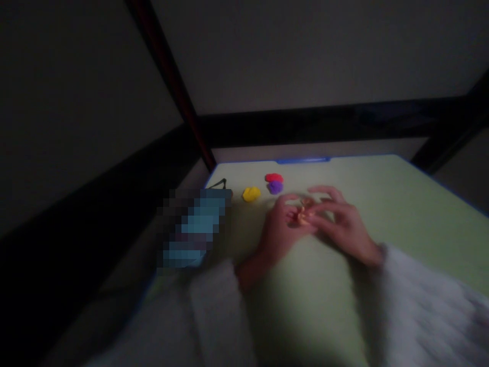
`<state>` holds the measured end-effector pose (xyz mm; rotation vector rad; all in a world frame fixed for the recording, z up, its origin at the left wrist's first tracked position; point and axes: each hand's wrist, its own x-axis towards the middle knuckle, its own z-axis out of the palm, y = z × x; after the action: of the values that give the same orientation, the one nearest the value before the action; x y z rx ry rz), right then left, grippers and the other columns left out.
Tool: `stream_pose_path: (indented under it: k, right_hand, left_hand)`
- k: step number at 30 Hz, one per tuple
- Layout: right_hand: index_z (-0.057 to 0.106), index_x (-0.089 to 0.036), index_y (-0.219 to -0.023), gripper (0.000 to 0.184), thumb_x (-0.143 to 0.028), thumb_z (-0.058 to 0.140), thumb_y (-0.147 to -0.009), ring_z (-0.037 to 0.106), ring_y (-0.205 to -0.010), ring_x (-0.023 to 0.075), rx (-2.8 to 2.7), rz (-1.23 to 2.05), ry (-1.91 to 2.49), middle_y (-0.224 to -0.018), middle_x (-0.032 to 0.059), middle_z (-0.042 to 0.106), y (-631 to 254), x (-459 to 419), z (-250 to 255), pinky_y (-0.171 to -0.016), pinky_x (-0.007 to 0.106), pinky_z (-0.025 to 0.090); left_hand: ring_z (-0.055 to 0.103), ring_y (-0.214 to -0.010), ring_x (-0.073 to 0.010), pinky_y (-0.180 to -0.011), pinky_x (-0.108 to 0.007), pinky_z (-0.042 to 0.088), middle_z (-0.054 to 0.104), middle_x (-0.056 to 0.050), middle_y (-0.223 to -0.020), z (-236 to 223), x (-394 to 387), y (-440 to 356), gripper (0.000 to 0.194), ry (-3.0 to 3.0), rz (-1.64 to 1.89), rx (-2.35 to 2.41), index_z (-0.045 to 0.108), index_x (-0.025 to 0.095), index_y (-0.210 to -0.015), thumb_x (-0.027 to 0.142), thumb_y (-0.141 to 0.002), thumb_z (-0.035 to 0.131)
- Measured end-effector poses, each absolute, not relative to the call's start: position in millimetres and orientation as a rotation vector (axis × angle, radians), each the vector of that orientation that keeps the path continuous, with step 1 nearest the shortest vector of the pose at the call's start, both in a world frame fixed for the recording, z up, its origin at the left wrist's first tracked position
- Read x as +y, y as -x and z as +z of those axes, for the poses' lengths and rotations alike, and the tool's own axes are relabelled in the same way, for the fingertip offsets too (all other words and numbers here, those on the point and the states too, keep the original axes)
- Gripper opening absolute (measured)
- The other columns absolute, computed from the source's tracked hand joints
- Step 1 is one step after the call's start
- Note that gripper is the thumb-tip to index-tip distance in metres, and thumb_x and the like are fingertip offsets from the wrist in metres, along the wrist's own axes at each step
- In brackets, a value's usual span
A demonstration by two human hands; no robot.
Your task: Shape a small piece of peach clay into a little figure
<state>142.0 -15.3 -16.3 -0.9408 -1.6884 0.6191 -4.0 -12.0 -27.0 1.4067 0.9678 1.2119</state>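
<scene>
A small pale orange lump (304, 218), which looks like modelling clay, sits between my two hands over the table. My left hand (280, 224) is curled round it from the left. From the right, the fingertips of my right hand (346, 224) pinch at the same lump. Its exact shape is blurred and partly covered by fingers. Beyond my left hand lie a purple clay lump (275, 187) and a red clay piece (274, 177) right behind it. A yellow clay lump (251, 193) rests to their left.
The light table (385, 199) has a blue rim and a blue handle-like piece (303, 160) at its far edge. On the left side is a pixelated bluish object (202, 224), with a dark thin item (219, 183) behind it. A wall with a dark band stands beyond.
</scene>
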Motion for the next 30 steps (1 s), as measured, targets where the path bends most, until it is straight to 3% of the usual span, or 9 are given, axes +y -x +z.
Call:
stream_pose_path:
  k: [7, 11, 30]
  right_hand:
    - [0.073, -0.027, -0.076, 0.006, -0.030, 0.072, -0.070, 0.049, -0.116, 0.0258, -1.663, 0.666, 0.931, -0.118, 0.0045, 0.057, -143.3, -13.8, -16.2, -0.100, 0.043, 0.035]
    - [0.073, -0.029, -0.084, 0.023, -0.027, 0.078, -0.062, 0.050, -0.116, 0.0258, -1.626, 0.625, 0.933, -0.121, 0.0043, 0.055, -144.9, -13.0, -18.2, -0.101, 0.043, 0.034]
    - [0.074, -0.028, -0.071, 0.007, -0.023, 0.075, -0.066, 0.055, -0.106, 0.0225, -1.578, 0.720, 0.899, -0.112, 0.0039, 0.059, -138.4, -14.1, -20.3, -0.093, 0.040, 0.041]
  left_hand:
    - [0.062, -0.072, -0.0133, -0.067, -0.025, 0.049, 0.064, 0.001, -0.079, -28.3, -10.1, 5.3, 0.057, -1.473, 1.246, 1.041, 0.047, 0.021, -0.102, 0.013, -0.054, 0.076]
    - [0.060, -0.071, -0.0138, -0.066, -0.025, 0.047, 0.062, 0.001, -0.077, -25.4, -11.2, 6.0, 0.054, -1.536, 1.291, 1.117, 0.048, 0.020, -0.100, 0.018, -0.054, 0.078]
    - [0.062, -0.072, -0.0130, -0.063, -0.023, 0.047, 0.064, 0.000, -0.082, -25.3, -16.2, 2.7, 0.051, -1.743, 1.352, 1.192, 0.047, 0.019, -0.098, 0.014, -0.056, 0.075]
